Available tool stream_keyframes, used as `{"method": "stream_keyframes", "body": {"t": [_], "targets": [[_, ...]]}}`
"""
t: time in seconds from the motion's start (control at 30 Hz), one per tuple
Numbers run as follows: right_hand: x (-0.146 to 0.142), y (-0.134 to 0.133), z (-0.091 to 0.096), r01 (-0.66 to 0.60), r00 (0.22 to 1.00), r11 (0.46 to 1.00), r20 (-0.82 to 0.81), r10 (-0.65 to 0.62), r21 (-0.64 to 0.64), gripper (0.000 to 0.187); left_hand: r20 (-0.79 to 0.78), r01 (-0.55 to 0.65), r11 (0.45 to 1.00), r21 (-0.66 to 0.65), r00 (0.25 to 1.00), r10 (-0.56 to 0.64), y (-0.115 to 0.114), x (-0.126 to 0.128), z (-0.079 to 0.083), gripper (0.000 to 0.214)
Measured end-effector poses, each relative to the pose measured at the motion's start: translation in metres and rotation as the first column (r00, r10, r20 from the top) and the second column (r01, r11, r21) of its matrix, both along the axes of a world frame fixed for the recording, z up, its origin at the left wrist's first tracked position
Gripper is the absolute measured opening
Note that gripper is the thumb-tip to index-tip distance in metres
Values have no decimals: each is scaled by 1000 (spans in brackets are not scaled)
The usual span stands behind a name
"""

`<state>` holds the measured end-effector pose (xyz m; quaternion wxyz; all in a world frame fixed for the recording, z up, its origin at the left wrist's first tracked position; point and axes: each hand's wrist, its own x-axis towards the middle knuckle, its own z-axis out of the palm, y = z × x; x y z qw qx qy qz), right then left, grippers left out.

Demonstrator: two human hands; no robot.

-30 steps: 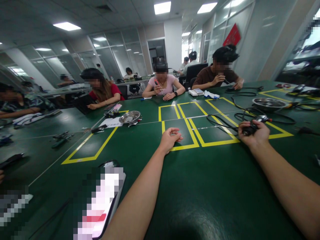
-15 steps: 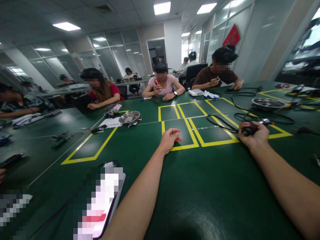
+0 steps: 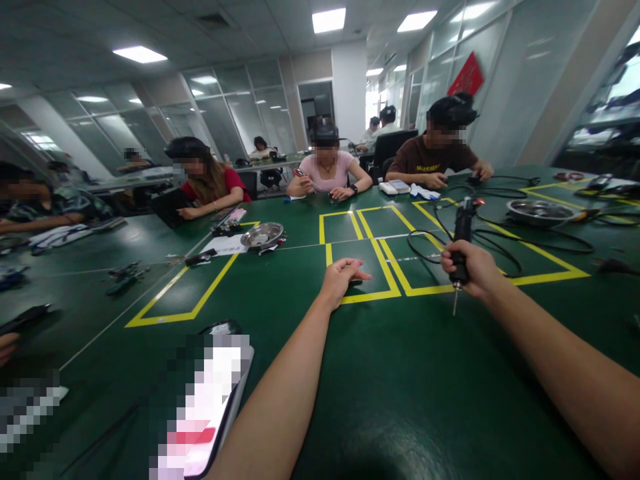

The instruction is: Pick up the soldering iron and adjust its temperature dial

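Note:
In the head view my right hand (image 3: 475, 267) grips a black corded electric screwdriver (image 3: 463, 233), held nearly upright with its thin metal bit pointing down over the green table. The black cord (image 3: 540, 241) loops across the table behind that hand. My left hand (image 3: 343, 283) rests by the front of a yellow tape outline (image 3: 370, 295), thumb and fingers drawn together. Whatever may be in those fingers is too small or hidden to make out.
A phone (image 3: 215, 407) with a blurred screen lies beside my left forearm. Steel bowls stand at left (image 3: 261, 235) and right (image 3: 540, 211). Several people sit around the green table (image 3: 400, 400). A white device (image 3: 395, 187) and gloves (image 3: 425, 192) lie at the far side.
My right hand has moved left and turned the electric screwdriver from lying sideways to upright, bit down. My left hand stays in nearly the same place.

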<state>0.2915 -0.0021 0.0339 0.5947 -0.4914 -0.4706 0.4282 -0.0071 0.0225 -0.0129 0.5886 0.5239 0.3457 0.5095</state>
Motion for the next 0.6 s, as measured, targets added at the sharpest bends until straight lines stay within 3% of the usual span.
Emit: {"method": "stream_keyframes", "body": {"t": [0.07,0.13,0.17,0.23,0.3,0.37,0.47,0.6], "targets": [[-14,-5,7,-68,989,991,125,83,-119,16,4,-2,1000,-28,1000,2,-2,1,3,38],[-27,-12,12,-62,896,974,417,150,-218,18,12,-4,999,-38,1000,4,-4,1,6,37],[-34,-16,14,-17,785,976,602,147,-215,20,17,-7,999,-39,1000,7,-5,2,7,37],[-47,-23,15,62,445,992,893,70,-109,25,30,-15,999,-40,999,16,-5,3,8,42],[-60,-30,11,49,127,999,992,8,-15,30,43,-26,999,-44,999,28,-4,4,7,48],[-70,-34,2,-6,-33,1000,999,8,-8,29,42,-40,998,-40,998,42,-1,5,4,48],[-77,-35,-12,-30,-102,1000,995,4,-7,28,-1,-44,999,0,999,44,2,5,-3,44],[-75,-32,-19,-8,-95,1000,995,-25,25,29,-67,2,999,51,998,1,4,5,-8,43]]}}
